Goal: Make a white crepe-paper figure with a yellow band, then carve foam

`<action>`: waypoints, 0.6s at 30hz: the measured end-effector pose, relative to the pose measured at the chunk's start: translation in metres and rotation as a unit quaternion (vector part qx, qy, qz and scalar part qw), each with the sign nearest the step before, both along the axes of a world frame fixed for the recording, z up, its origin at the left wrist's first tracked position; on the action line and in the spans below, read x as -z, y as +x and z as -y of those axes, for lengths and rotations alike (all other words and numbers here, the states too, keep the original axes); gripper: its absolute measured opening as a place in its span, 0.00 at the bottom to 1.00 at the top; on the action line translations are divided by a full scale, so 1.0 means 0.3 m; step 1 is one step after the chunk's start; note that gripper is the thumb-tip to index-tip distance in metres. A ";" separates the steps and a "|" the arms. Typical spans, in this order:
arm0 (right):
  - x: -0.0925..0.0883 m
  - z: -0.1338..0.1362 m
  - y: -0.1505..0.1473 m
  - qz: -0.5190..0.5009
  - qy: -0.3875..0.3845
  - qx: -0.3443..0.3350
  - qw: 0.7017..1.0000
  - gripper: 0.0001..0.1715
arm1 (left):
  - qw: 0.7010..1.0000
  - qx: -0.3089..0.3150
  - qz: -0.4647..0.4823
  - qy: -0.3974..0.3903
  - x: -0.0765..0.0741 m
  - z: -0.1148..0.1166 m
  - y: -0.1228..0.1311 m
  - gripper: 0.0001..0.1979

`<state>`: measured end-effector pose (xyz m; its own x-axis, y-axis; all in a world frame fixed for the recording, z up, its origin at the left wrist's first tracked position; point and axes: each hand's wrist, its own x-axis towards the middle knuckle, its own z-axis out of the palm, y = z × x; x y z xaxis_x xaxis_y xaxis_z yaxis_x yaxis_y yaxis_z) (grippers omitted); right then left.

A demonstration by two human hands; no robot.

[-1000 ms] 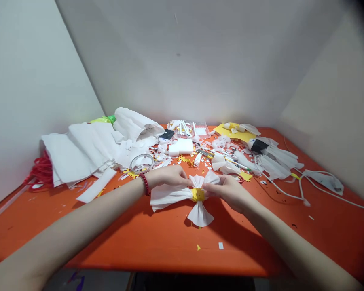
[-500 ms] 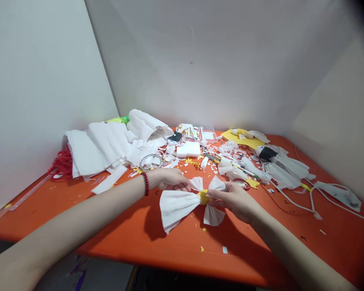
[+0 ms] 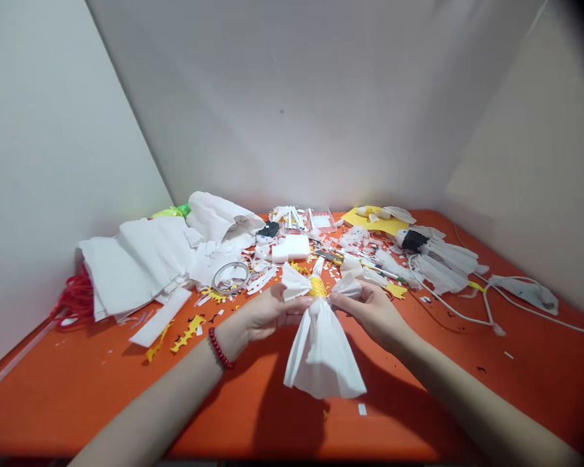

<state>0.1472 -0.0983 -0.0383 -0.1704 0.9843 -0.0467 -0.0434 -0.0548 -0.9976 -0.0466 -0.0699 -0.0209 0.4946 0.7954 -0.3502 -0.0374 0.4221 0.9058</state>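
A white paper doll [image 3: 325, 357] with a gathered skirt and a yellow band [image 3: 317, 287] at its middle is held above the near part of the table. My left hand [image 3: 267, 312], with a red bead bracelet [image 3: 220, 350] on its wrist, pinches the doll's left side just under the band. My right hand [image 3: 372, 311] grips its right side by the small white flap [image 3: 346, 285]. The skirt hangs down toward me, with its shadow on the orange table [image 3: 214, 415].
White paper sheets [image 3: 136, 259] and red cord [image 3: 75, 295] lie at left. A metal ring [image 3: 230, 277], white sponge block [image 3: 292, 248], utility knife [image 3: 328, 257] and paper scraps spread across the middle. A black-and-white doll [image 3: 433, 259] and white cable [image 3: 452, 311] are at right.
The doll has turned so its skirt, formerly pointing left, hangs toward me. My left hand has moved down and now grips it. The camera view has shifted slightly.
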 end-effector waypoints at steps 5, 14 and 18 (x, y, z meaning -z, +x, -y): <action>-0.014 -0.027 0.022 -0.035 -0.025 0.036 0.998 0.17 | 0.994 0.010 -0.029 0.108 -0.014 -0.014 -0.004 0.29; -0.052 -0.021 0.013 0.012 -0.023 0.062 0.998 0.14 | 0.985 -0.003 -0.067 0.157 -0.012 -0.014 -0.003 0.29; -0.068 -0.015 0.000 0.035 0.009 0.078 0.996 0.12 | 0.988 0.014 -0.025 0.150 0.020 -0.014 -0.006 0.34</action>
<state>0.1472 -0.0937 -0.0181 -0.0131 0.9993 -0.0347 0.0192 -0.0345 -0.9992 -0.0484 -0.0657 -0.0269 0.5063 0.8532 -0.1256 0.0187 0.1347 0.9907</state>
